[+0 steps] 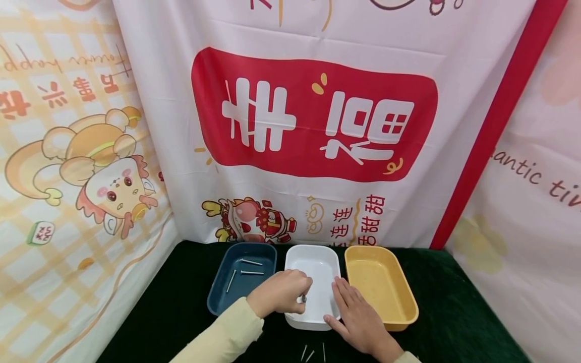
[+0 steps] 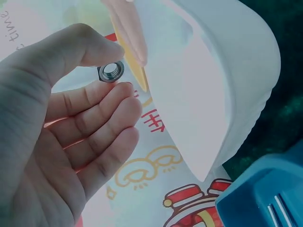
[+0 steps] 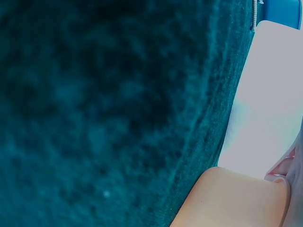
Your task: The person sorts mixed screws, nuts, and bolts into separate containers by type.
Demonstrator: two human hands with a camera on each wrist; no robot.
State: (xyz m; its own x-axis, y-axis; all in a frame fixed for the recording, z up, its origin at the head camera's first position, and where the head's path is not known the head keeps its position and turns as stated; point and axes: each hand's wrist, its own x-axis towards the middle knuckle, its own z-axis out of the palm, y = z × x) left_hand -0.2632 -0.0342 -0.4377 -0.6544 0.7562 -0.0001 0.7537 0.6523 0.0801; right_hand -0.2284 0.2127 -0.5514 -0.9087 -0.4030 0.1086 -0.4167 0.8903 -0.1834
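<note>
Silvery metal catches the light in a nut, pinched between the thumb and a fingertip of the person's left hand, its other fingers loosely bent. That hand holds the nut over the near left part of a white tray. From across the tray, the right hand reaches in with fingers straight and thumb spread, lying at the right edge and gripping nothing. Just left sits a blue tray with three long screws in it; just right is a yellow tray. Nearer the person, several thin metal pieces lie on dark green cloth. Behind everything hangs a white printed sheet with a red panel.
</note>
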